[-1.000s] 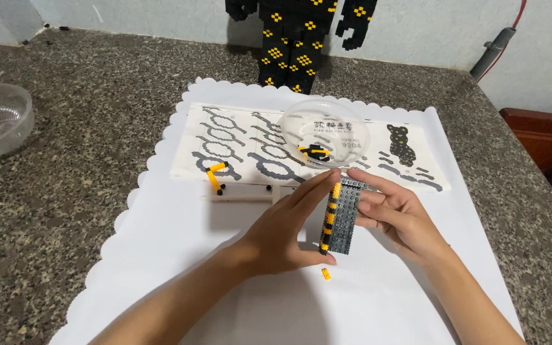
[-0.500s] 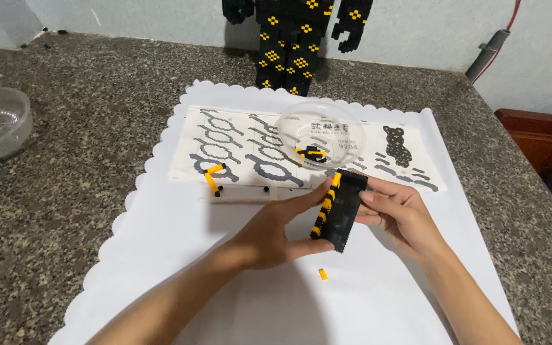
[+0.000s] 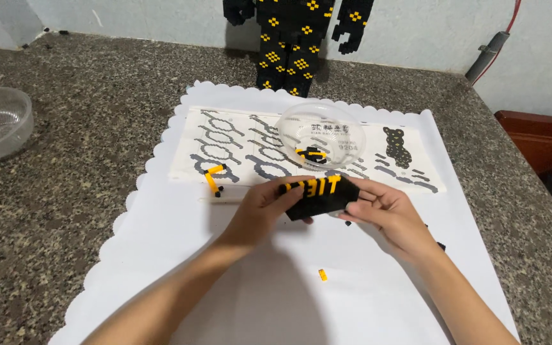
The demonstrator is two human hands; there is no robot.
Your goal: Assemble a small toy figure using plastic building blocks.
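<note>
Granite table [image 3: 65, 191], white scalloped sheet [image 3: 276, 300]: both hands on one brick panel.
Left hand [image 3: 266, 211] and right hand [image 3: 384, 214] each closed on an end of the black-and-yellow panel [image 3: 317, 196], long axis running left-right; underside hidden. Loose yellow brick [image 3: 322, 274] lies nearer the body.

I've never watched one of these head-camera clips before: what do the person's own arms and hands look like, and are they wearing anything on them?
Both are bare: the left hand and right hand have no gloves, rings, watch or bands in view. The forearms reach the bottom edge of the picture with no sleeves showing. Fingernails look short and unpainted.
</note>
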